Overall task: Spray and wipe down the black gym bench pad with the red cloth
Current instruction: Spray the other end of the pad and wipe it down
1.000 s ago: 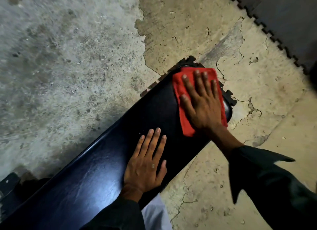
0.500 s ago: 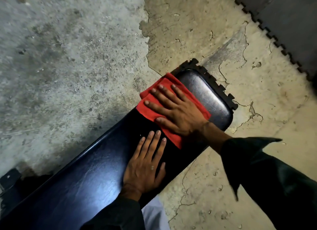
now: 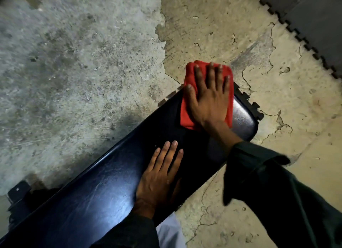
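Note:
The black gym bench pad (image 3: 103,188) runs diagonally from the bottom left to its rounded far end at the centre right. My right hand (image 3: 209,98) lies flat, fingers spread, on the red cloth (image 3: 186,110), pressing it against the far end of the pad; the cloth's top edge hangs past the pad's end. My left hand (image 3: 159,175) rests palm down on the middle of the pad with the fingers straight and holds nothing. No spray bottle is in view.
Cracked, worn concrete floor (image 3: 83,62) surrounds the bench. A dark interlocking rubber mat (image 3: 311,25) covers the top right corner, and a mat piece (image 3: 248,101) sticks out under the pad's far end. A black metal frame part (image 3: 18,192) shows at the lower left.
My right hand has swept the red cloth from the pad's left edge back up to the far end, fingers now pointing away. My left hand has stayed in place.

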